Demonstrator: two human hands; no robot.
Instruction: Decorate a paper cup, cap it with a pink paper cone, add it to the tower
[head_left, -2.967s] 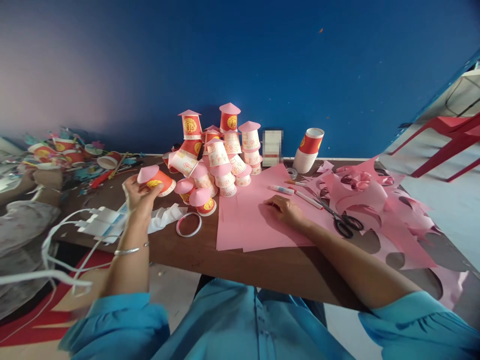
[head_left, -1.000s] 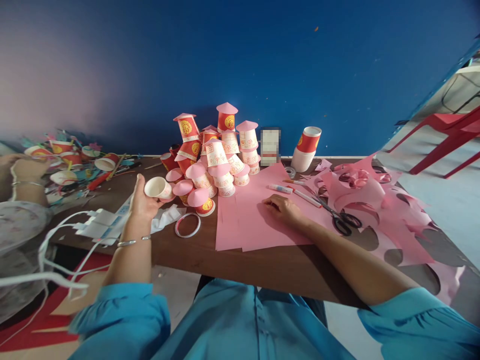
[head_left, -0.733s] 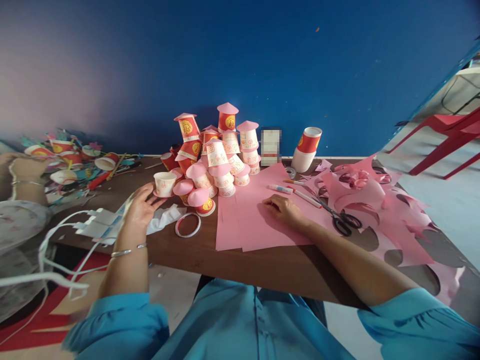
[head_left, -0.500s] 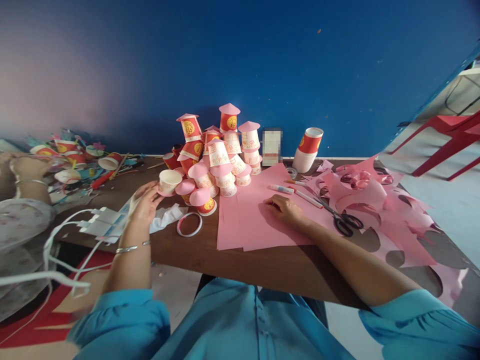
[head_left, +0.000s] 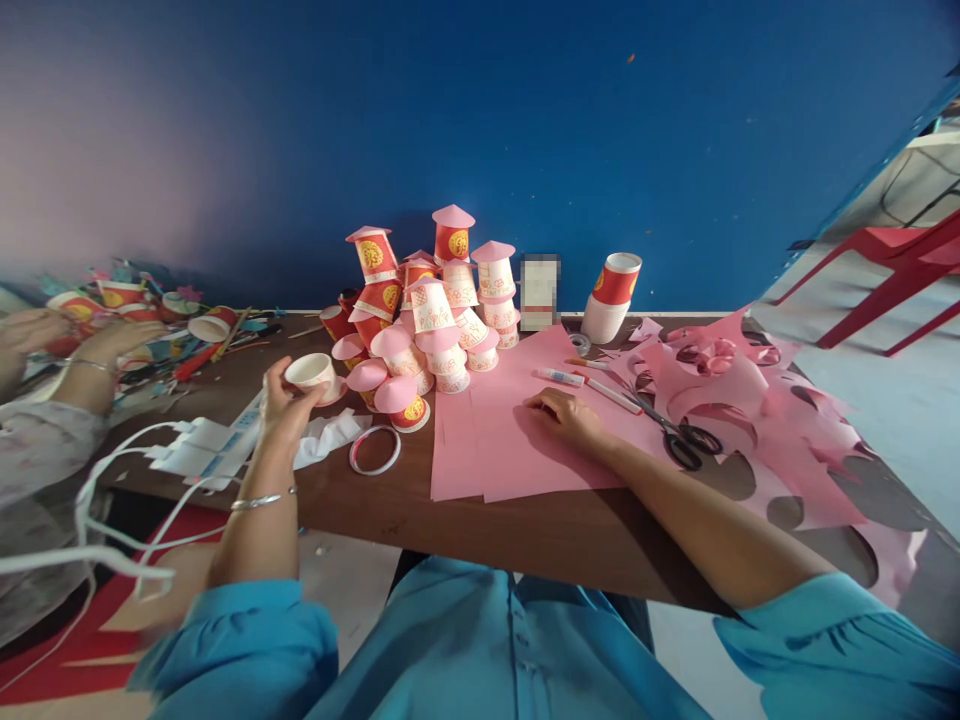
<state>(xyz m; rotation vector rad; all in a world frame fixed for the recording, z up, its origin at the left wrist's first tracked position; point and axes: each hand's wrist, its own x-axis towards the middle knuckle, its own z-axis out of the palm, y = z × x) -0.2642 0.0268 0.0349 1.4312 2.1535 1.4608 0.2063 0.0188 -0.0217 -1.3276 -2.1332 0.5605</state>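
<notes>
My left hand (head_left: 283, 405) is closed round a white paper cup (head_left: 312, 372) whose open mouth faces up; pink shows on its lower side. Beside it stands a pile of red and white paper cups (head_left: 433, 312), turned upside down and topped with pink paper cones. My right hand (head_left: 566, 418) rests on sheets of pink paper (head_left: 510, 450) with its fingers curled under; whether anything lies beneath them is hidden. A glue stick (head_left: 560, 377), a red-and-white marker (head_left: 613, 394) and black-handled scissors (head_left: 684, 440) lie beyond and right of that hand.
A roll of tape (head_left: 374, 450) and a white power strip (head_left: 206, 450) with cables lie at the front left. Cut pink scraps (head_left: 757, 400) cover the right end. Stacked cups (head_left: 613, 298) stand near the wall. Another person's hands (head_left: 90, 350) are at the far left.
My left hand has lifted the cup away from the pile and moved slightly left with it, its fingers now wrapped round the side. My right hand stays put. The other person's hands moved right.
</notes>
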